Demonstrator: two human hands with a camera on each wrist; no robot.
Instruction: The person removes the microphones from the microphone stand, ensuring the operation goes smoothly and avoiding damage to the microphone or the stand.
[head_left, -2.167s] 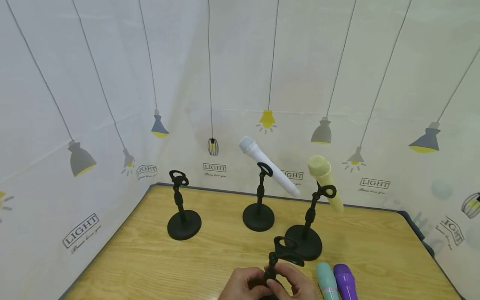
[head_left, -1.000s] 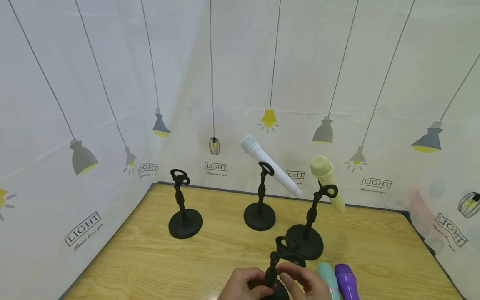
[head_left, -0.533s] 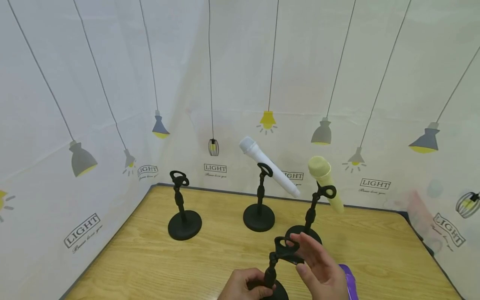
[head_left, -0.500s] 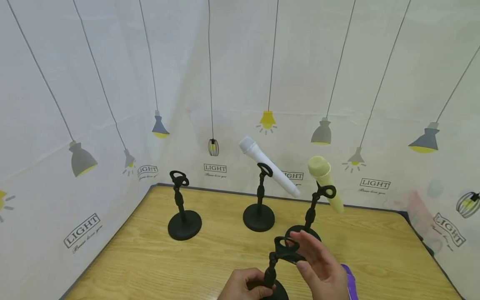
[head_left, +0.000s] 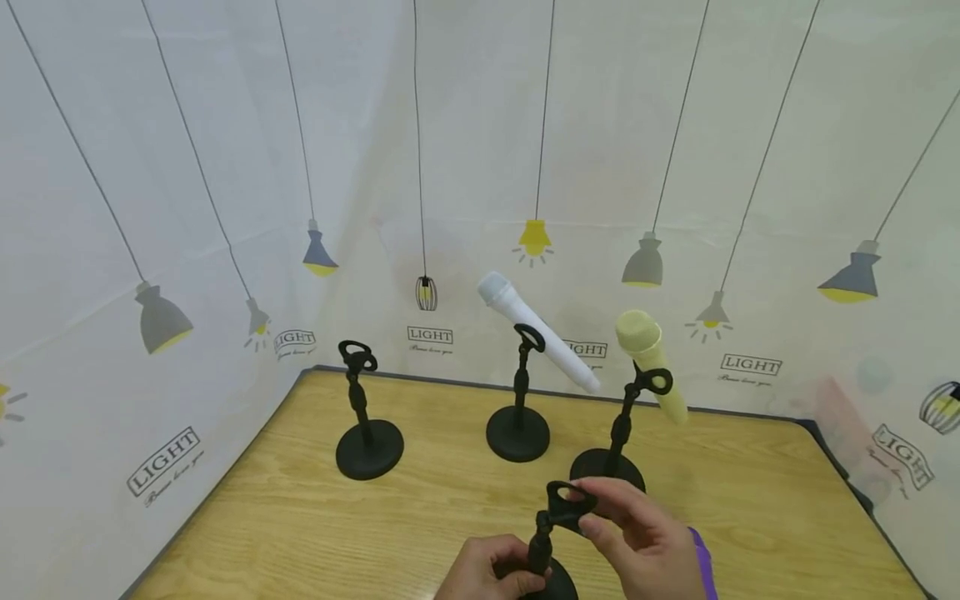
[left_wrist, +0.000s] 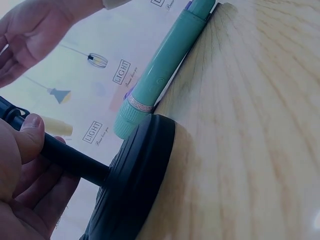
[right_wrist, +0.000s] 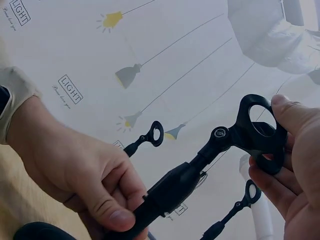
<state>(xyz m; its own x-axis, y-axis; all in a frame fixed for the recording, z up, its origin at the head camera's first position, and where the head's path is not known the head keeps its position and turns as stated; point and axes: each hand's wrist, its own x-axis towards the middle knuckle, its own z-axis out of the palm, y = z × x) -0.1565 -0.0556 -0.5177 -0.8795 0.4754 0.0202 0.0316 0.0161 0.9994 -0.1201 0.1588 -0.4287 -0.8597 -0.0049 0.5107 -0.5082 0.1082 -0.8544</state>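
A black desktop microphone stand stands upright at the front of the table. My left hand grips its pole above the round base, thumb on one side and fingers behind. My right hand pinches the stand's ring-shaped clip between thumb and fingers. In the right wrist view nothing sits in that clip. A teal microphone lies on the table beyond the base; in the head view my right hand hides it. A purple microphone shows partly behind that hand.
At the back left stands a bare black stand. The middle stand carries a tilted white microphone. On the right stand is a yellow microphone. A lamp-printed cloth surrounds the wooden table.
My right hand has left the pole, risen open beside the clip, and now pinches it. It covers the teal microphone in the head view. My left hand has stayed on the pole.
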